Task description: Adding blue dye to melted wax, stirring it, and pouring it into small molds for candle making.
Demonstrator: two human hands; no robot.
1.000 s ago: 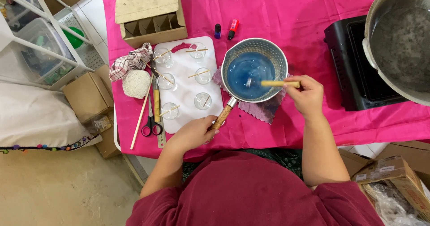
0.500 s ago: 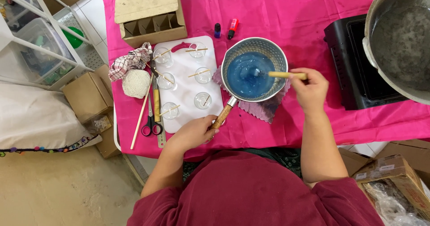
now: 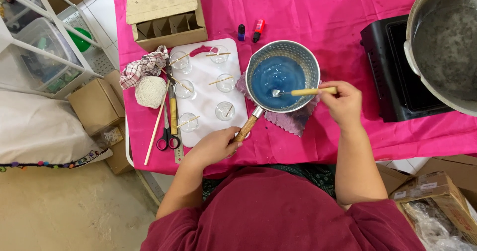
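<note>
A small metal saucepan holds blue liquid and stands on a purple cloth on the pink tablecloth. My left hand grips its wooden handle. My right hand holds a wooden-handled spoon whose metal tip sits in the blue liquid. To the left lies a white cutting board carrying several small clear glasses, each with a thin stick laid across its rim.
Scissors, a long wooden stick, a ball of string and a checked cloth lie left of the board. A cardboard box and two small bottles sit behind. A black stove with a big pot stands right.
My right hand has moved the spoon within the pan, its tip sweeping through the blue liquid. My left hand has stayed on the pan handle.
</note>
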